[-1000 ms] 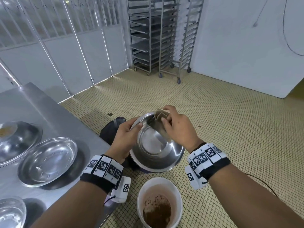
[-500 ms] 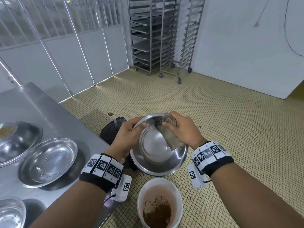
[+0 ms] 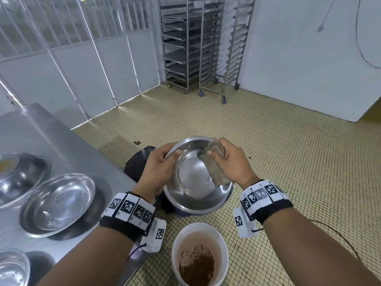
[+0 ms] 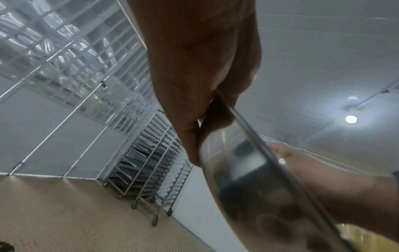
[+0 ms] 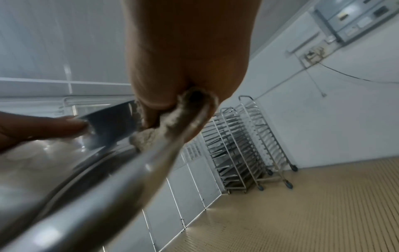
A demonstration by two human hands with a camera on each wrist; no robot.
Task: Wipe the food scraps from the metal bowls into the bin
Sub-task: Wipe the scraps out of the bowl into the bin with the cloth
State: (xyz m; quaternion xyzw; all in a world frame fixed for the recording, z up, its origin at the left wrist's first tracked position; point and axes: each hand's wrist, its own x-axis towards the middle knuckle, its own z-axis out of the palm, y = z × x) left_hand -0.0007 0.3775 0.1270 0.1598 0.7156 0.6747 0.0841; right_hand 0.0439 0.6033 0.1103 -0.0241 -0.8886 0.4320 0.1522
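A shiny metal bowl (image 3: 193, 182) is held tilted toward me above a white bin (image 3: 179, 240) that has brown scraps at its bottom. My left hand (image 3: 158, 170) grips the bowl's left rim, thumb inside; the same hand (image 4: 200, 81) and bowl (image 4: 254, 187) fill the left wrist view. My right hand (image 3: 231, 162) holds a grey-brown cloth (image 3: 216, 172) against the bowl's right inner wall and over its far rim. In the right wrist view the cloth (image 5: 190, 105) wraps over the bowl's rim (image 5: 138, 173).
A steel table (image 3: 51, 137) stands at the left with three other metal bowls (image 3: 59, 203) on it, one holding brown scraps. A dark object (image 3: 138, 162) lies on the tiled floor behind the held bowl. Wheeled tray racks (image 3: 198, 44) stand at the far wall.
My right hand has drawn the cloth from the bowl's far rim down along the right inner wall. The left hand keeps its grip on the rim.
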